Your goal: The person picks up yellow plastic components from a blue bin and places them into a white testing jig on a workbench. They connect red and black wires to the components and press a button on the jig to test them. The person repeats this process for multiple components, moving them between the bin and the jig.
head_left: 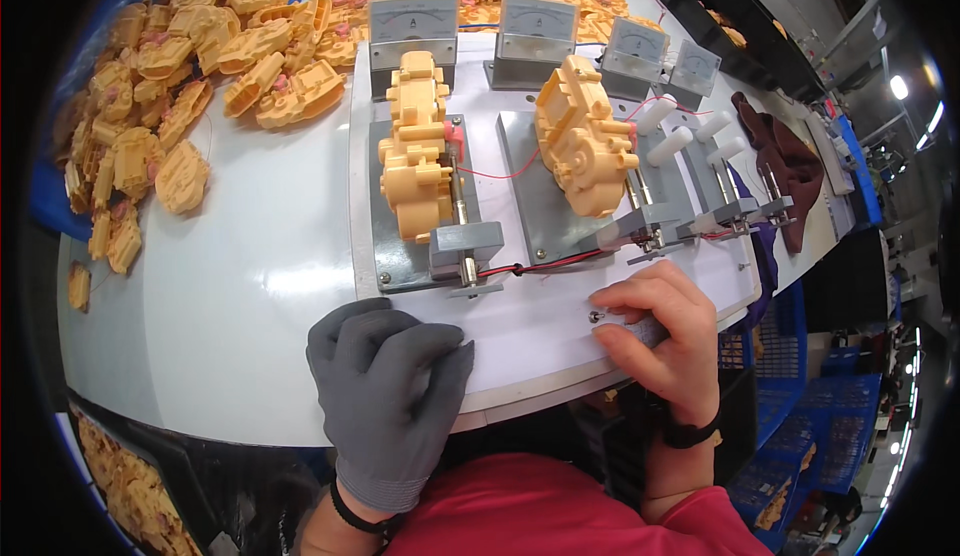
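Note:
My left hand [388, 386], in a grey knit glove, rests at the table's front edge with its fingers curled in; nothing shows between thumb and forefinger. My bare right hand [668, 331] has thumb and forefinger apart on either side of a small metal toggle switch [597, 316] on the white board. Beyond my left hand, a yellow plastic gear housing [415, 156] stands upright on a grey test fixture [468, 241]. A second yellow gear housing [583, 141] sits tilted on the neighbouring fixture [635, 224]. Red and black wires [545, 264] run between these fixtures.
Analog panel meters [413, 31] line the back of the board. Yellow housings [190, 56] lie heaped at the far left, by a blue bin [50, 191]. Two more fixtures [740, 201] with white pegs stand at the right, near a dark brown cloth [785, 151]. Blue crates [800, 426] are lower right.

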Demonstrator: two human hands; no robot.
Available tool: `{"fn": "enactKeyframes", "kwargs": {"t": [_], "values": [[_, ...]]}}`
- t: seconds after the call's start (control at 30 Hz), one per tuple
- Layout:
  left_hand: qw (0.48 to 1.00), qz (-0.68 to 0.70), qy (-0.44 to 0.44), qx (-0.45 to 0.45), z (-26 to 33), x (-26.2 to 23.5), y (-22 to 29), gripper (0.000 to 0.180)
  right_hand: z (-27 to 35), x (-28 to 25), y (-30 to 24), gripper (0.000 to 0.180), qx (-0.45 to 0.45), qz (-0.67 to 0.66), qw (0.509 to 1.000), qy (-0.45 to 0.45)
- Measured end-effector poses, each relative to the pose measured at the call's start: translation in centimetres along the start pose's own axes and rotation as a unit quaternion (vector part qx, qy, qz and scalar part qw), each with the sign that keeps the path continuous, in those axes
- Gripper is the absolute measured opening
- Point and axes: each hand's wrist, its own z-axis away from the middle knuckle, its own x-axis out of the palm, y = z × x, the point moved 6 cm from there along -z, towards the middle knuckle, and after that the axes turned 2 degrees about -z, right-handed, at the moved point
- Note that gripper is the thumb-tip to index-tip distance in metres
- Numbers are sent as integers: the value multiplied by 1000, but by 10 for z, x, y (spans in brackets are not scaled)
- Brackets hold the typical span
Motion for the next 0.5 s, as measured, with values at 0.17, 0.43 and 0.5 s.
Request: {"fn": "enactKeyframes", "kwargs": {"t": [0.17,0.43,0.5], "values": [[1000,5,10,16,-3,5,3,20,6,-9,4,22,24,-6,1000,12],[997,18,-31,-64,11,6,-12,14,4,-1,6,17,-62,-23,998,25],[997,37,-38,-60,10,9,-13,14,5,-4,6,17,-73,-16,996,39]]}}
